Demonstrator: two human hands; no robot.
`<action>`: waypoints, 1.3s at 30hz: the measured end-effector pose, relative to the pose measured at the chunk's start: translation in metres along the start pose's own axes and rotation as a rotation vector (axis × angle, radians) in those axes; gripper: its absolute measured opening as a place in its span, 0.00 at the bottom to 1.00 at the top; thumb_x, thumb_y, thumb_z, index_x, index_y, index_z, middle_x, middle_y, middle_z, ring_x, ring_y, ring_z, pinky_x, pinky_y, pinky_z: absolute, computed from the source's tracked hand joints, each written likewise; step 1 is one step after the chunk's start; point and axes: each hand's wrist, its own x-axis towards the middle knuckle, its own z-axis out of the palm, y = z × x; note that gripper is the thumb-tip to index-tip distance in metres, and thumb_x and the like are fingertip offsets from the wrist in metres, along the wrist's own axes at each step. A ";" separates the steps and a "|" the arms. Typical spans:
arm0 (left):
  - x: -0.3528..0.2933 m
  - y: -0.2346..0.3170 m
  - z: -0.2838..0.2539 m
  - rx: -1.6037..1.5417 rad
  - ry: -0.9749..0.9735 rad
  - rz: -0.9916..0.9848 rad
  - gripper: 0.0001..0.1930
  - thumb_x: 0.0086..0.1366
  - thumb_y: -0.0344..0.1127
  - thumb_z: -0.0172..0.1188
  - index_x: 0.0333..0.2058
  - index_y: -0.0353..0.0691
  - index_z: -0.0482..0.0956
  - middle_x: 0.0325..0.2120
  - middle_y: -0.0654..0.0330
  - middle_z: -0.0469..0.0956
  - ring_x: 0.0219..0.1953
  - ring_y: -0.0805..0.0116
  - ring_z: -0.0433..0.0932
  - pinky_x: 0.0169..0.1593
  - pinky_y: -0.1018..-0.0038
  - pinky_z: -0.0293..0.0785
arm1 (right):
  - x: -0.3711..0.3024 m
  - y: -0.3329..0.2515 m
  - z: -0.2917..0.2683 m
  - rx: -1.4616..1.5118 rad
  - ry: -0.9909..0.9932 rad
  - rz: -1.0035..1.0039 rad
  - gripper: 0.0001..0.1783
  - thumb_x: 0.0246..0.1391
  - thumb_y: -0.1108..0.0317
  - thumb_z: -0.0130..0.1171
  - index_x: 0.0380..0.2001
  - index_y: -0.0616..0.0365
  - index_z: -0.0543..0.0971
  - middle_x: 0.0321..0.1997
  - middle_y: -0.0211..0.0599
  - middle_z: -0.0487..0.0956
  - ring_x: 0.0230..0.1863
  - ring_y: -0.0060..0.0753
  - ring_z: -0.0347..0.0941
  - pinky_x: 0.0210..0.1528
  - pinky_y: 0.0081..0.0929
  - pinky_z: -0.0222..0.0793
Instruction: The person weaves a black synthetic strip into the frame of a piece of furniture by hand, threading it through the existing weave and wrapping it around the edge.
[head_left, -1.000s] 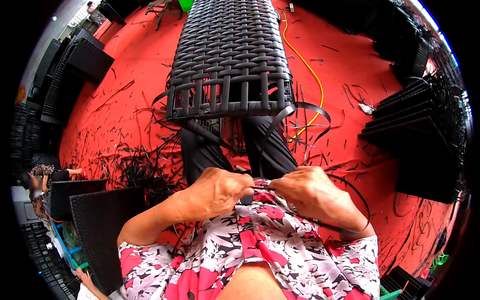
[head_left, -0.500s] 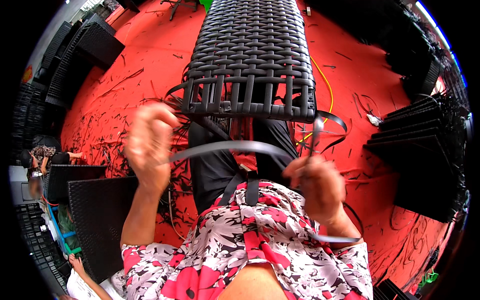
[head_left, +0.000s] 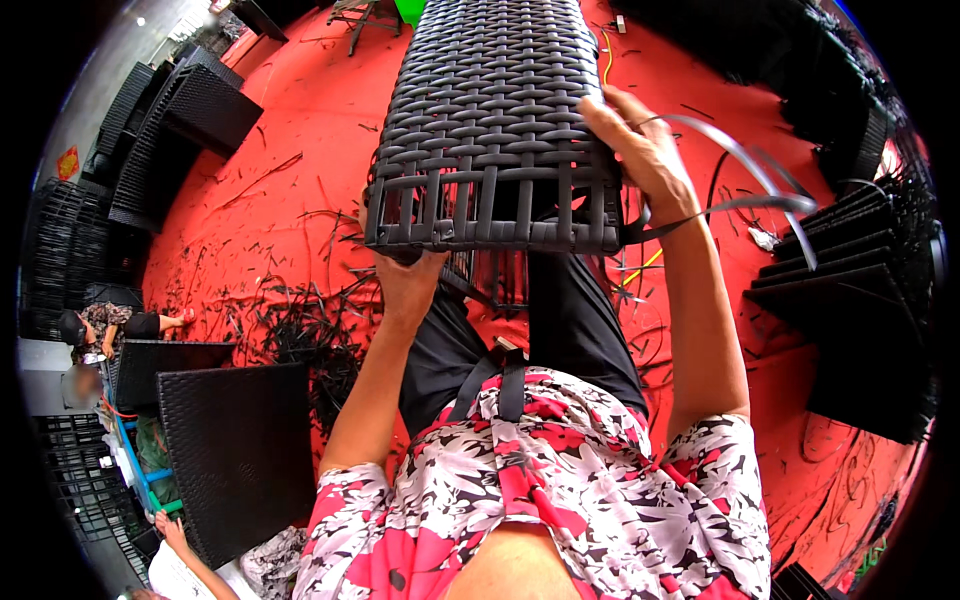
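Note:
A long black wicker piece (head_left: pixel 500 130) stretches away from my lap, tightly woven on top, with open upright slats at its near end. My left hand (head_left: pixel 408 280) is closed around its near left corner, the fingers partly hidden behind and beneath it. At the right edge, my right hand (head_left: pixel 655 165) grips the side, thumb over the weave and the other fingers partly out of sight. A flat dark plastic strip (head_left: pixel 755 203) loops out to the right beside that hand and runs back toward the near right corner. Whether the fingers also pinch the strip I cannot tell.
Strip scraps (head_left: pixel 310 340) lie heaped on the red floor covering (head_left: pixel 320 120). Black woven panels (head_left: pixel 235 450) stand at left, near two other people. Stacked dark panels (head_left: pixel 830 270) stand at right. A yellow cord (head_left: pixel 643 268) runs under the wicker piece.
Both hands were apart from the wicker piece with the strip stretched between them. Now the left holds its near left corner, the right has reached forward to its right edge, and the strip loops out rightward.

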 end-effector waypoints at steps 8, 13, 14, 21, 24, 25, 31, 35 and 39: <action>0.001 0.026 0.006 0.047 0.024 0.014 0.18 0.54 0.16 0.59 0.44 0.35 0.70 0.41 0.62 0.73 0.43 0.75 0.73 0.49 0.75 0.70 | 0.042 0.064 -0.004 0.511 -0.384 -0.044 0.32 0.43 0.65 0.60 0.53 0.68 0.69 0.40 0.46 0.77 0.38 0.39 0.75 0.44 0.32 0.69; -0.016 0.087 0.026 0.057 0.116 -0.175 0.24 0.52 0.12 0.54 0.50 0.34 0.69 0.46 0.60 0.72 0.50 0.69 0.71 0.57 0.70 0.64 | 0.030 0.021 -0.025 0.537 -0.457 -0.092 0.35 0.39 0.70 0.64 0.55 0.63 0.68 0.42 0.48 0.76 0.39 0.40 0.74 0.47 0.32 0.68; -0.020 0.095 0.028 0.055 0.127 -0.155 0.26 0.51 0.12 0.53 0.51 0.34 0.68 0.47 0.60 0.72 0.52 0.68 0.70 0.59 0.68 0.62 | 0.026 0.006 -0.026 0.664 -0.456 0.062 0.36 0.39 0.72 0.65 0.56 0.61 0.68 0.42 0.47 0.77 0.40 0.39 0.74 0.47 0.32 0.68; -0.023 0.113 0.039 0.025 0.148 -0.021 0.20 0.52 0.15 0.52 0.45 0.36 0.69 0.36 0.67 0.69 0.37 0.78 0.66 0.41 0.78 0.62 | 0.027 -0.002 -0.015 0.707 -0.449 0.001 0.35 0.38 0.70 0.70 0.53 0.57 0.69 0.45 0.45 0.76 0.45 0.39 0.74 0.51 0.33 0.67; -0.010 0.132 0.050 0.029 0.120 -0.084 0.19 0.52 0.15 0.51 0.44 0.36 0.70 0.31 0.70 0.67 0.29 0.83 0.64 0.32 0.82 0.61 | 0.051 0.012 -0.020 0.456 -0.420 -0.285 0.36 0.37 0.71 0.69 0.54 0.56 0.68 0.45 0.42 0.76 0.45 0.39 0.74 0.51 0.33 0.68; -0.002 0.136 0.052 0.010 0.142 -0.087 0.20 0.52 0.15 0.51 0.44 0.36 0.70 0.31 0.70 0.67 0.28 0.83 0.64 0.31 0.82 0.61 | 0.059 0.009 -0.019 0.392 -0.405 -0.390 0.35 0.38 0.71 0.68 0.54 0.57 0.68 0.44 0.42 0.77 0.44 0.38 0.74 0.51 0.32 0.68; 0.018 0.143 0.046 -0.040 0.192 -0.076 0.25 0.50 0.14 0.50 0.48 0.38 0.68 0.36 0.69 0.67 0.32 0.82 0.63 0.35 0.82 0.63 | 0.077 0.003 -0.008 0.200 -0.473 -0.747 0.33 0.49 0.69 0.62 0.58 0.56 0.62 0.41 0.45 0.81 0.44 0.28 0.77 0.50 0.29 0.73; 0.017 0.137 0.034 0.003 0.165 -0.083 0.24 0.50 0.15 0.51 0.48 0.38 0.68 0.36 0.69 0.68 0.33 0.81 0.64 0.36 0.81 0.63 | 0.076 0.000 -0.001 0.543 -0.548 -0.337 0.28 0.50 0.75 0.55 0.56 0.55 0.65 0.42 0.42 0.77 0.39 0.29 0.76 0.45 0.28 0.74; 0.008 0.131 0.029 0.043 0.143 -0.073 0.22 0.51 0.15 0.51 0.47 0.37 0.69 0.36 0.69 0.68 0.33 0.81 0.64 0.36 0.82 0.63 | 0.059 -0.012 -0.005 0.710 -0.621 0.033 0.22 0.50 0.76 0.55 0.51 0.53 0.69 0.39 0.36 0.77 0.36 0.25 0.75 0.41 0.27 0.73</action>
